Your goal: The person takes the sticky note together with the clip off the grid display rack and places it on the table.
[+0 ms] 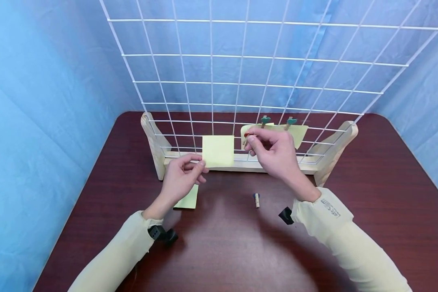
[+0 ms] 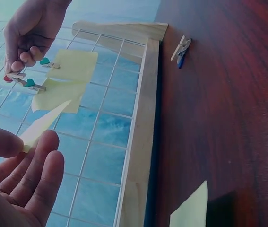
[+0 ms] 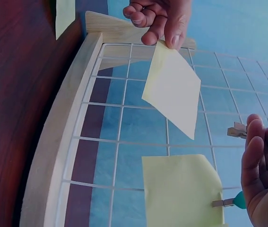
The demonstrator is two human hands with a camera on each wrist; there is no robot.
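My left hand (image 1: 184,174) pinches a yellow sticky note (image 1: 218,151) by its lower left corner, in front of the white wire grid (image 1: 211,83). Between thumb and fingertips my right hand (image 1: 275,152) holds a small wooden clothespin (image 3: 237,130) with a red top. Just behind that hand, two yellow notes (image 2: 72,66) hang side by side on the grid. Green heart clothespins (image 1: 265,120) fasten them there. In the right wrist view the held note stands tilted, apart from the hung note (image 3: 181,189).
A clothespin with a blue top (image 1: 257,200) lies on the dark red table (image 1: 219,251). More yellow paper (image 1: 188,198) lies below my left hand. Wooden feet (image 1: 154,146) and a wooden bar (image 3: 63,127) carry the grid. Blue curtains (image 1: 33,101) hang around the table.
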